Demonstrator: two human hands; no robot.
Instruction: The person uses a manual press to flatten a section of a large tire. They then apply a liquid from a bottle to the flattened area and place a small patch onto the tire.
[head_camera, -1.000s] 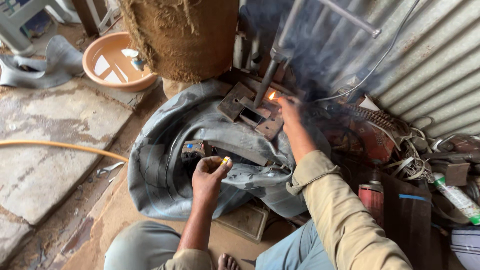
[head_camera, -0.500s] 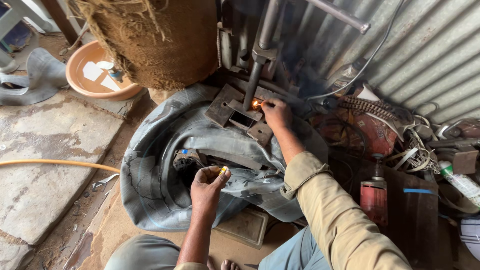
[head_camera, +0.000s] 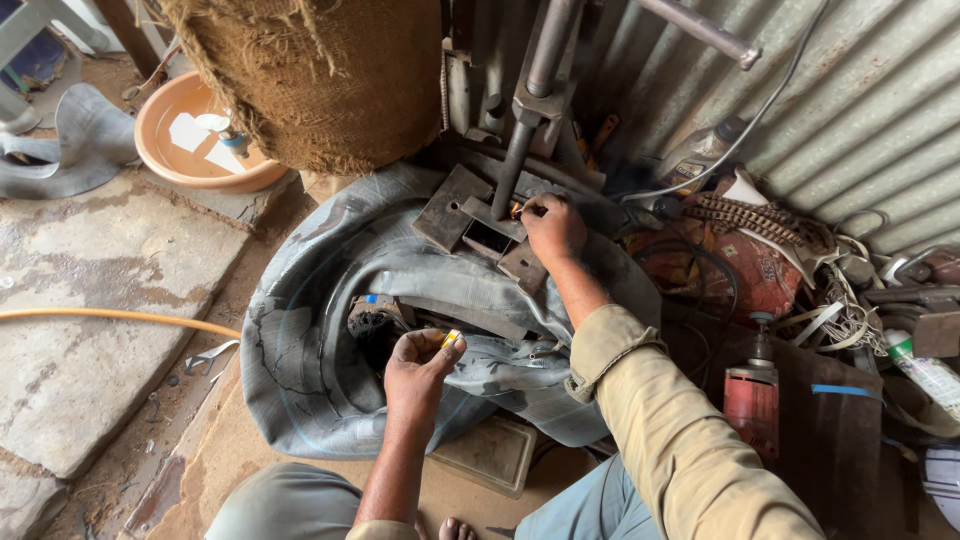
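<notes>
Matchbox (head_camera: 451, 338) sat pinched in the left hand (head_camera: 418, 368) — light, crushable, best held by its sides — while the right hand (head_camera: 553, 226) pinched a lit match (head_camera: 516, 211).

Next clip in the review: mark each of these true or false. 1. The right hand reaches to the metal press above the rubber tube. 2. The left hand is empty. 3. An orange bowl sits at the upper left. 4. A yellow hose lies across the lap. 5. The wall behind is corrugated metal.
1. True: the right hand is at the metal press, holding a small lit thing against it, above the rubber tube.
2. False: the left hand pinches a small yellow object.
3. True: the orange bowl sits at the upper left.
4. False: the yellow hose lies on the ground at the left, away from the lap.
5. True: the corrugated wall is metal sheet.
</notes>
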